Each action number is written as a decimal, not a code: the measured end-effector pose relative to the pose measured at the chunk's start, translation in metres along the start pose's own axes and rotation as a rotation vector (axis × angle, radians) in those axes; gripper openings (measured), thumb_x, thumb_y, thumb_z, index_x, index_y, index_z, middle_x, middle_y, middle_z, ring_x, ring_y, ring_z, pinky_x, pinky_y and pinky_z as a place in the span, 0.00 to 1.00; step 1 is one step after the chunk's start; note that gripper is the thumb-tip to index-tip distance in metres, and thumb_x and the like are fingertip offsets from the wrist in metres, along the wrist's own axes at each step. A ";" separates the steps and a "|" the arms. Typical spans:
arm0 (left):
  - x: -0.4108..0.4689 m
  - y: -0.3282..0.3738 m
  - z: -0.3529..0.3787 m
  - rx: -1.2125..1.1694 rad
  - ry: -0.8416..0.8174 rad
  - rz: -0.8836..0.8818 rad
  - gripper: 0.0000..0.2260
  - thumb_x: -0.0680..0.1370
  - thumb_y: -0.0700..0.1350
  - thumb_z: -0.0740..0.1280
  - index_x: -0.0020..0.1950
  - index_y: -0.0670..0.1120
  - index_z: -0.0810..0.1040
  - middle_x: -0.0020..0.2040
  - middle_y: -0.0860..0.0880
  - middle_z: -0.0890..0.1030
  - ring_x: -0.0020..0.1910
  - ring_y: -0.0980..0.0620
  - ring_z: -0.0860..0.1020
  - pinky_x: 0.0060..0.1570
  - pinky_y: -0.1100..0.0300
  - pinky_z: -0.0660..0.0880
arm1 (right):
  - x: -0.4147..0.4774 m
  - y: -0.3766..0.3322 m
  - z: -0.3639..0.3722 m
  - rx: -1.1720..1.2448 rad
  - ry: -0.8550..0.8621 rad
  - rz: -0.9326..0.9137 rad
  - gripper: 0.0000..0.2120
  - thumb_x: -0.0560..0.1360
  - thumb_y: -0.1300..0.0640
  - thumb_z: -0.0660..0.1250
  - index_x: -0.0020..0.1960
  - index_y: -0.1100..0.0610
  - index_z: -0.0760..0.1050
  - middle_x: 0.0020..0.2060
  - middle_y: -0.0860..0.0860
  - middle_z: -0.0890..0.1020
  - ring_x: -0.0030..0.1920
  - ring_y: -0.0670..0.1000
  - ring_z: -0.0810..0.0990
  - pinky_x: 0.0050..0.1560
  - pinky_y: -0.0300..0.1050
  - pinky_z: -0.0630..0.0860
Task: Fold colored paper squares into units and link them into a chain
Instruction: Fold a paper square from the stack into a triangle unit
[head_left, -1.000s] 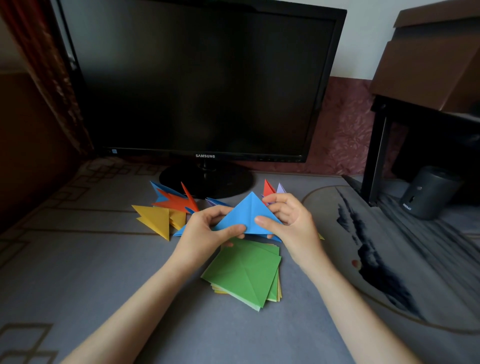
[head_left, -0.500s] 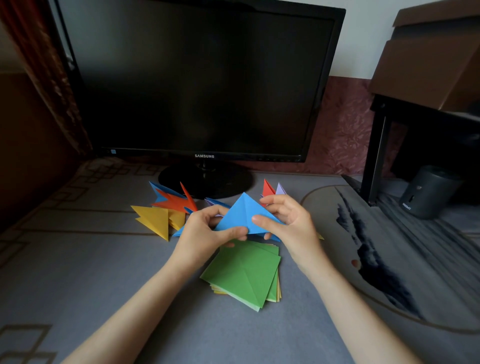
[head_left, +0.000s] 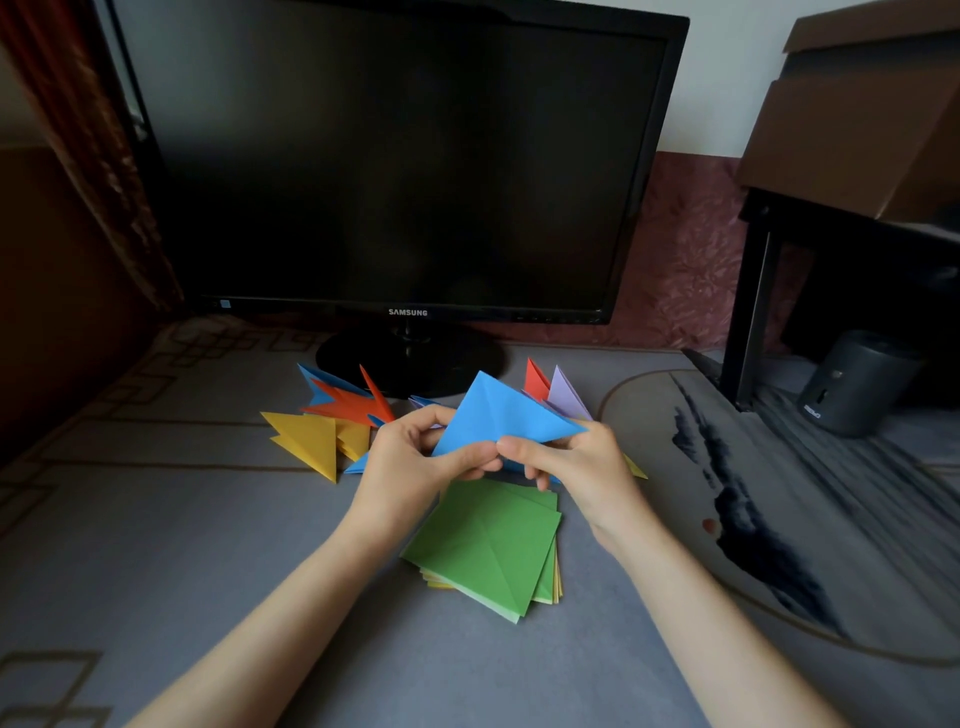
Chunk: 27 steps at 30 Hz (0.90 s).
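Above the green paper stack (head_left: 485, 545), left hand (head_left: 410, 467) and right hand (head_left: 582, 467) pinch a blue folded paper triangle (head_left: 498, 410) — align edges first, then crease firmly.

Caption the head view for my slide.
Left hand and right hand pinch a blue paper triangle near a green-topped stack.

blue paper triangle (head_left: 498, 415) held raised, tilted; green-topped square stack (head_left: 488, 545) lies flat beneath; folded units (head_left: 332, 415) behind.
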<state>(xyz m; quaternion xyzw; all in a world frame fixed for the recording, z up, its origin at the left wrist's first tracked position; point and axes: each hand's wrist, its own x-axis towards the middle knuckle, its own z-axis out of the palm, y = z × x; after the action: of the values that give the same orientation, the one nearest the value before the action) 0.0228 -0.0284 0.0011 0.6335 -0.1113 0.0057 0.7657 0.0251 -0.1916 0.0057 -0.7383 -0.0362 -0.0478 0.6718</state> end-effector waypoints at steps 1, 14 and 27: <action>0.000 0.000 0.001 0.004 0.007 0.004 0.12 0.67 0.35 0.73 0.48 0.34 0.77 0.39 0.39 0.84 0.36 0.49 0.84 0.39 0.62 0.81 | 0.000 0.000 0.000 0.000 0.008 0.011 0.12 0.67 0.61 0.75 0.28 0.55 0.78 0.24 0.52 0.75 0.25 0.46 0.70 0.30 0.39 0.68; 0.001 0.006 0.001 -0.035 0.062 0.032 0.08 0.70 0.32 0.70 0.48 0.35 0.78 0.35 0.43 0.84 0.32 0.53 0.83 0.35 0.66 0.79 | 0.003 -0.002 -0.008 0.095 -0.005 -0.071 0.13 0.75 0.57 0.66 0.38 0.66 0.81 0.35 0.54 0.84 0.30 0.48 0.75 0.29 0.37 0.69; 0.005 0.001 -0.010 0.031 -0.009 0.000 0.07 0.70 0.31 0.71 0.47 0.37 0.78 0.36 0.45 0.85 0.34 0.52 0.83 0.36 0.66 0.79 | 0.004 -0.005 -0.012 0.133 0.025 -0.020 0.29 0.69 0.38 0.59 0.48 0.63 0.81 0.34 0.56 0.83 0.33 0.50 0.79 0.30 0.40 0.73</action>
<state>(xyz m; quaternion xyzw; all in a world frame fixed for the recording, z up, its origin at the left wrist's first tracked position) 0.0294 -0.0192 0.0009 0.6451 -0.1149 0.0046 0.7554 0.0283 -0.2027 0.0125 -0.6910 -0.0385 -0.0613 0.7192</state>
